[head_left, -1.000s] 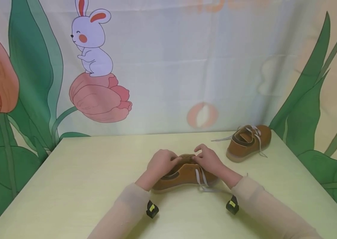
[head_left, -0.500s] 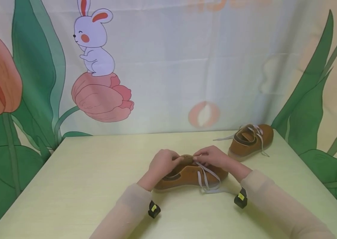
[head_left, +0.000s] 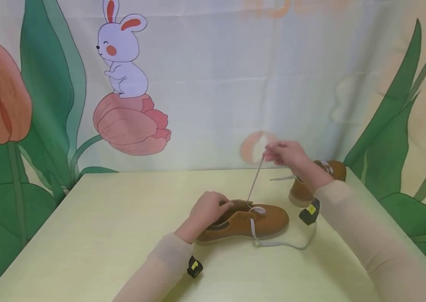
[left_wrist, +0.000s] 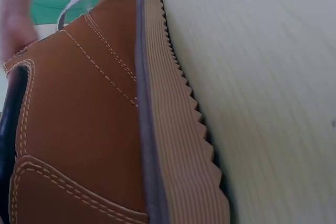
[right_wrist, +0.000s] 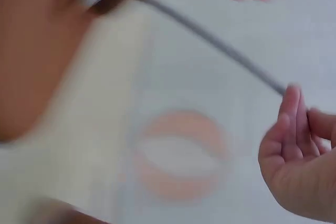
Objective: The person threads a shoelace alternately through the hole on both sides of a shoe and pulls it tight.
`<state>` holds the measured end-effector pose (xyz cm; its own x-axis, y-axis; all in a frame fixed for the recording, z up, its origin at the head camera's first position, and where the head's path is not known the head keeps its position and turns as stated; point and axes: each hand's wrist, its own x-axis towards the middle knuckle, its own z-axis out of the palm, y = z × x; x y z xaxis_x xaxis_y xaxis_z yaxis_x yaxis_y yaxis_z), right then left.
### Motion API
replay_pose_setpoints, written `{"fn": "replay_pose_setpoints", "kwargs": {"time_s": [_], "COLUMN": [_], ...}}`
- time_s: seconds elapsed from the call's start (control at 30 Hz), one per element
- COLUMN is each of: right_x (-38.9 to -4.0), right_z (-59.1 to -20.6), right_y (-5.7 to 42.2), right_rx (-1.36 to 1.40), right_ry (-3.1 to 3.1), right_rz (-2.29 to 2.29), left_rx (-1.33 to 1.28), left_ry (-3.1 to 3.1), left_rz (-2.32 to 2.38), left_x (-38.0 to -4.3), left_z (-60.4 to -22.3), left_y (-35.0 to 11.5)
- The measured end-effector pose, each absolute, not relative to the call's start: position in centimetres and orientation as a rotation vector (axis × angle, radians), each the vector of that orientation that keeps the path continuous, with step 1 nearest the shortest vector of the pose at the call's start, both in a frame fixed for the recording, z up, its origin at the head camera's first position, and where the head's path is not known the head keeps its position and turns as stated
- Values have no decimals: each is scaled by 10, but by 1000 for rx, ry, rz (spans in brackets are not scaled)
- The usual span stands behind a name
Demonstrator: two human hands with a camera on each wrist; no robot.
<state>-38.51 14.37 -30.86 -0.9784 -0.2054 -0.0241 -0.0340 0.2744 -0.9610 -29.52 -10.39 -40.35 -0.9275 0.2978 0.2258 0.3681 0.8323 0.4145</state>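
A brown shoe [head_left: 271,220] lies on the table with its toe to the right in the head view. My left hand [head_left: 207,212] holds it at the opening, thumb and fingers on the far edge near the eyelets. Above and beyond the shoe, my right hand [right_wrist: 299,156] pinches a grey shoelace [right_wrist: 210,38], which runs taut from the far eyelet flap up to the fingertips. The lace's other end [head_left: 284,244] trails from the near side across the table. The left wrist view shows the shoe's stitched side [left_wrist: 89,114] and ridged sole [left_wrist: 173,114].
A second brown shoe [head_left: 337,170], with its laces loose, stands at the back right, partly hidden behind my right forearm. A printed cloth [head_left: 205,84] with a rabbit and tulips hangs behind the pale table [head_left: 122,201].
From beside the eyelets, my right hand has risen up and away with the lace, drawing it through the far flap. The left hand stays on the shoe.
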Motion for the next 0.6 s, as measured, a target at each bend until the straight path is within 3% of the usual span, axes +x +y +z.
{"fn": "replay_pose_setpoints", "kwargs": {"time_s": [0.13,0.27,0.4,0.6], "right_x": [-391,-391,-385,-361], "right_z": [-247,-209,-199,-215], "right_y": [156,161,156,147], "right_rx": [-88,-74,-163,-394], "right_ry": [2366,2359,2425,2520], "right_rz": [-2118,-2274,-2202,-1936], "left_rx": [-518,-522,-578,-646], "left_ry": [-2861,-2855,-2813,-2697], "left_rz": [-720,-753,-783,-1001], "left_x": [-296,-297,-294,-287], "left_z": [-405,-403,-398,-388], "left_y": [-103,-103,-105,-110]}}
